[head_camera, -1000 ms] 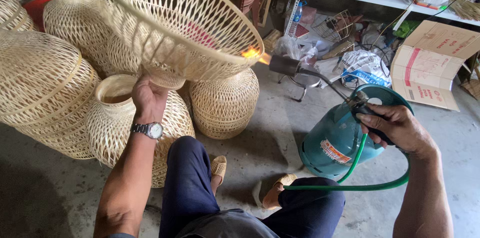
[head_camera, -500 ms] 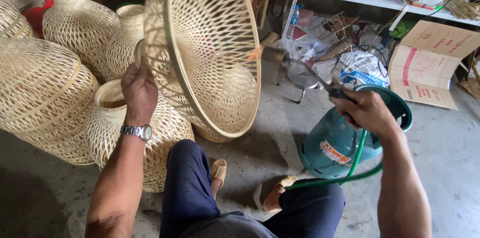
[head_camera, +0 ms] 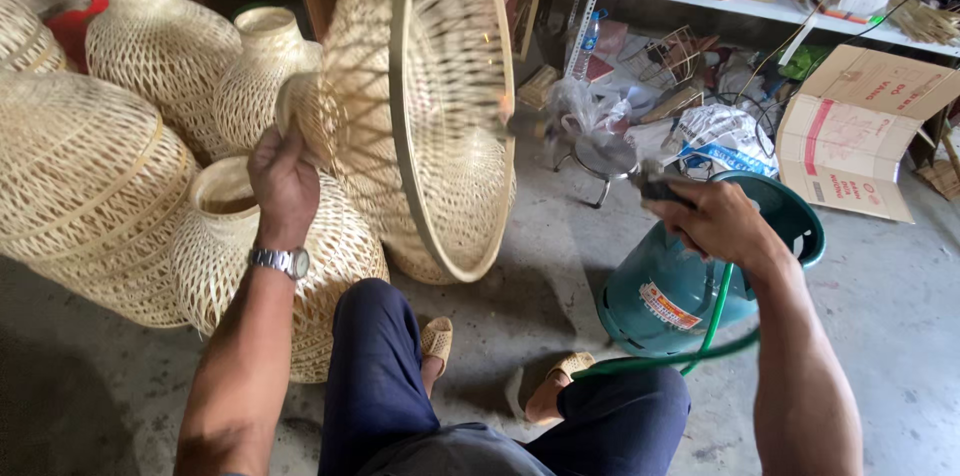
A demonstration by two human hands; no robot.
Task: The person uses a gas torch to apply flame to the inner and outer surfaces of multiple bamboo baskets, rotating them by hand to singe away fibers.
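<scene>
**A:** Head view. What's in the left hand [head_camera: 285, 181]?

**B:** Woven bamboo lampshade [head_camera: 420, 106], bell-shaped. Fingers clamped on its narrow neck end. Shade is held up in the air, tipped on its side, wide round rim facing right toward the other hand. Wristwatch [head_camera: 281, 260] on that wrist.

**A:** Right hand [head_camera: 715, 221]?

**B:** Fingers closed around the grip of a gas torch [head_camera: 655, 186]. Torch is motion-blurred, nozzle end points left at the shade's open rim. Can't tell if there's a flame.

**A:** Feed line?

**B:** Green hose [head_camera: 700, 346] runs from under the right hand down past the forearm and curls across the floor beside the knee. Teal gas cylinder [head_camera: 680, 286] stands on the concrete floor [head_camera: 900, 336] directly below the right hand, just right of the person's legs.

**A:** Surroundings?

**B:** More woven shades on the floor, left side: one vase-shaped shade [head_camera: 270, 256] right under the left forearm, a large barrel-shaped one [head_camera: 80, 186] further left, two tall ones behind. Cardboard box [head_camera: 860, 136] at right, leaning near a metal shelf [head_camera: 780, 6] full of clutter. Person is seated, dark blue trousers, sandals [head_camera: 435, 341] on.
</scene>
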